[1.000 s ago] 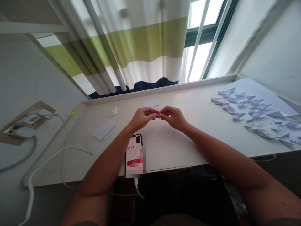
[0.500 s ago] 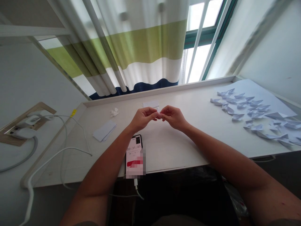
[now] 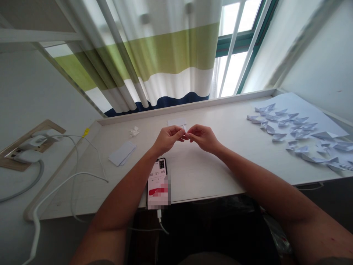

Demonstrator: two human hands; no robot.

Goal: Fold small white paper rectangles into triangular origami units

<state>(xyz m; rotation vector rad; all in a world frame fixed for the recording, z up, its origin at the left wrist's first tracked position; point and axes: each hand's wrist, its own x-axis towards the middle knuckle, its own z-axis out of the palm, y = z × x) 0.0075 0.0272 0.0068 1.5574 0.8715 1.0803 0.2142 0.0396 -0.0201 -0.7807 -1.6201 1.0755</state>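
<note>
Over the middle of the desk, my left hand point(image 3: 168, 138) and my right hand point(image 3: 203, 137) meet fingertip to fingertip. Both are closed in a pinch on a small folded piece of white paper point(image 3: 185, 127), most of which the fingers cover. Just beyond them lies a flat white paper point(image 3: 176, 121), partly hidden by my left hand. Many small folded paper figures point(image 3: 279, 137) with pointed ends are spread over the right side of the desk. To the left rests a short stack of white paper slips point(image 3: 122, 154).
A phone point(image 3: 157, 184) showing a timer lies at the front edge of the white desk point(image 3: 201, 176), with a cable plugged in. A crumpled white tissue point(image 3: 134, 131) is at the back left. Cables run from a wall socket point(image 3: 24, 149). A large white sheet point(image 3: 293, 105) lies back right.
My fingertips have shifted very slightly around the paper, with a small gap now showing between the hands at the top. Everything else stays in place.
</note>
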